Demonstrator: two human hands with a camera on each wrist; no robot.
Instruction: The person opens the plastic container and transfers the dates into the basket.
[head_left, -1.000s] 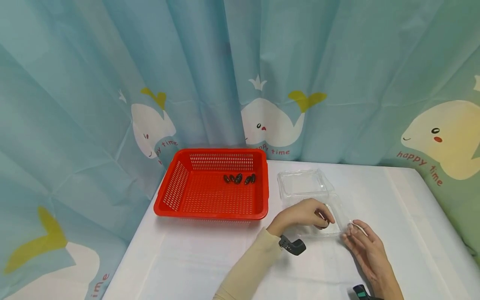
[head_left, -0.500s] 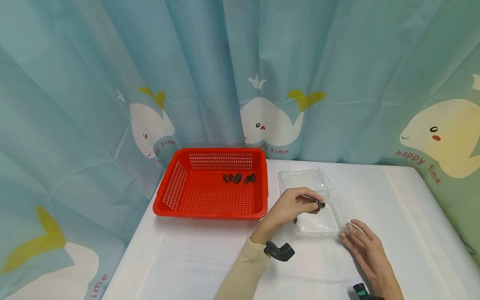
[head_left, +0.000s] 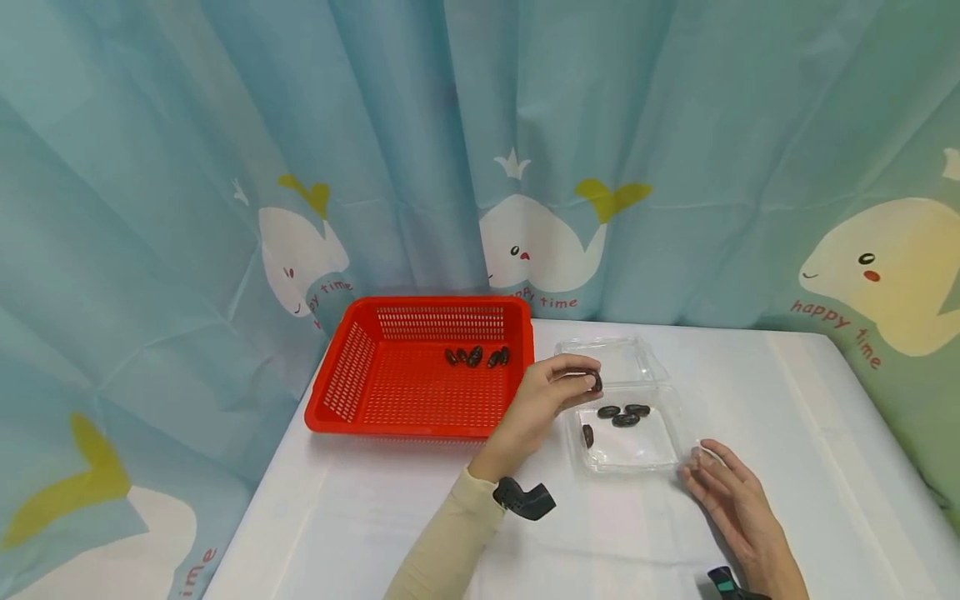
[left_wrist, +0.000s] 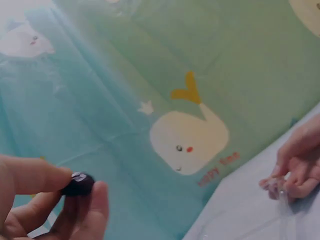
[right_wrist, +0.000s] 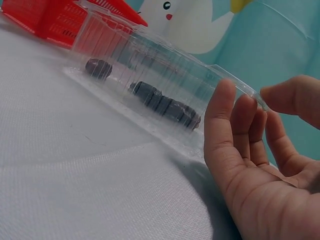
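Since a sec ago the left hand (head_left: 551, 392) has lifted out of the clear box (head_left: 660, 454) w/ one dark date (head_left: 596, 382) pinched btw thumb & fingertips, now above the box's near-left edge, just right of the red basket (head_left: 341, 392). Four dates remain in the box. Right hand (head_left: 731, 500) rests fingers straight on the box's front-right corner. Risk: tip-only pinch, date could slip onto the worktop (head_left: 750, 375); light box could shift.

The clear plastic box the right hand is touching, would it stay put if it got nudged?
The clear plastic box looks thin-walled and nearly empty, so probably light and apt to slide on the smooth white tablecloth. The right hand at its corner likely steadies it. Its walls would probably flex.
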